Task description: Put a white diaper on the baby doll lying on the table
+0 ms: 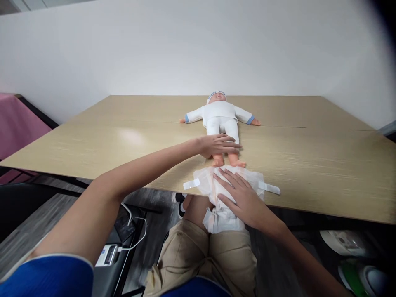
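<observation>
White diaper (220, 211) under spread right hand (239, 196), doll (220, 112), shins hidden behind extended left hand (218, 145)

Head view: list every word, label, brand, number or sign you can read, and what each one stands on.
No text here can be read with certainty.
Doll, on its white cap: dark lettering around the front, too small and blurred to read.
White device at lower left: a small blue marking, too blurred to read.
</observation>
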The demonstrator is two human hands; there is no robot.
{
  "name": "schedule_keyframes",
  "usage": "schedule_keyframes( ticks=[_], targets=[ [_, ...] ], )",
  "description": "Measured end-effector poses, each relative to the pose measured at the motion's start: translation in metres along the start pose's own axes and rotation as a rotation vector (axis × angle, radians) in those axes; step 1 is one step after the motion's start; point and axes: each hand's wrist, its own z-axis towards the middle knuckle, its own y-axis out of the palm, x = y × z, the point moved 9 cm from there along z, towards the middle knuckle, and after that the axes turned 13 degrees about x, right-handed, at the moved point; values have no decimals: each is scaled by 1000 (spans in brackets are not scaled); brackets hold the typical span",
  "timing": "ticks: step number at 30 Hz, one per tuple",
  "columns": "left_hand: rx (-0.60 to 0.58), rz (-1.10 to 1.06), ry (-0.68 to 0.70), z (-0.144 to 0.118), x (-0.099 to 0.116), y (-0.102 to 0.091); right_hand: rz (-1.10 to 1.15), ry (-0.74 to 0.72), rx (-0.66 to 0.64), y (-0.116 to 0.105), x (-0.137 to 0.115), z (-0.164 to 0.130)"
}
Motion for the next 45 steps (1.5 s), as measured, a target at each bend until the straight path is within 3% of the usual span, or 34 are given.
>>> schedule_keyframes(
  ticks=[5,11,18,22,25,28,36,41,45],
  targets=[
    [114,31,17,5,7,-3,10,3,-18,1,1,1],
    [261,-73,-156,-3,5,-24,44,34,-51,4,5,0],
    [444,-496,-269,-6,-26,-67,106,64,-135,14,22,13],
    [533,-608,-341,0,-48,-91,122,54,-133,22,33,33],
    [542,-680,-430,2,-66,-102,122,42,-122,29,44,56],
    [555,-766,-436,4,-79,-113,122,47,-119,38,60,86],
    [611,-807,-465,4,-118,-141,40,71,-36,63,125,185],
    [613,-828,-491,-3,-134,-154,61,63,45,66,164,246],
    [602,-809,-466,-4,-142,-163,122,110,52,64,185,278]
  ],
)
